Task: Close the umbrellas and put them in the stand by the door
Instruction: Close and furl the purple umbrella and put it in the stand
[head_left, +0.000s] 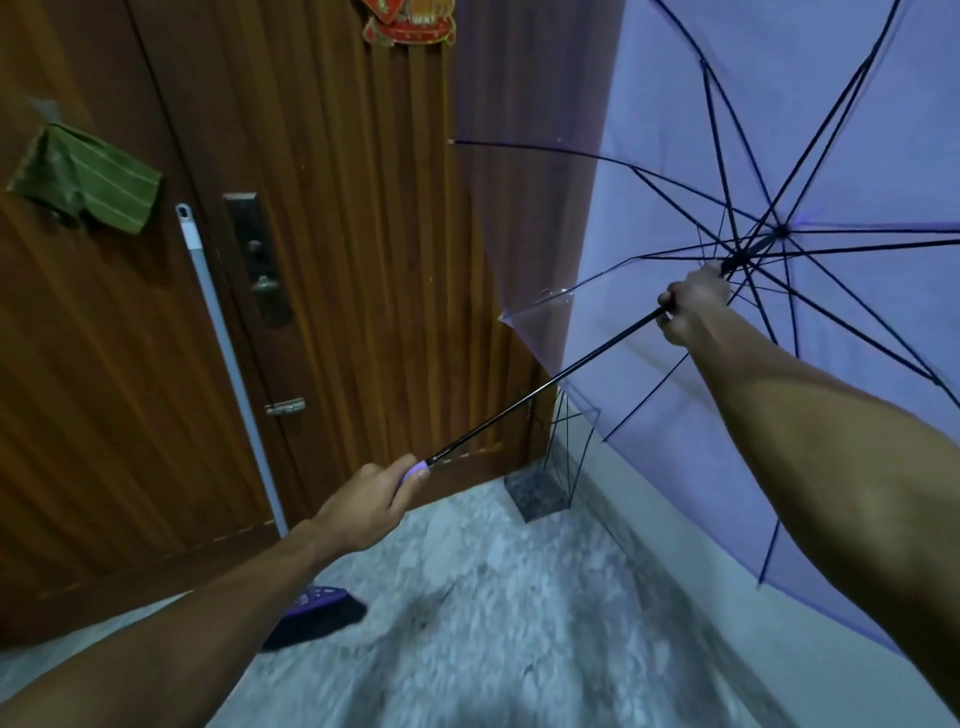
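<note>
A clear purple umbrella (779, 130) is spread open at the right, its black ribs fanned out and its black shaft slanting down to the left. My left hand (363, 501) grips its pale handle at the lower end. My right hand (691, 306) is curled round the shaft just below the runner, near the hub of the ribs. A black wire umbrella stand (563, 441) with a dark stone base sits in the corner by the wooden door (337, 260), partly behind the canopy's edge.
A grey broom pole (228, 358) leans on the door, its purple brush head (317, 616) on the speckled floor. A green cloth (83, 179) hangs on the door at upper left. A lock plate (257, 254) and latch sit mid-door. A pale wall runs along the right.
</note>
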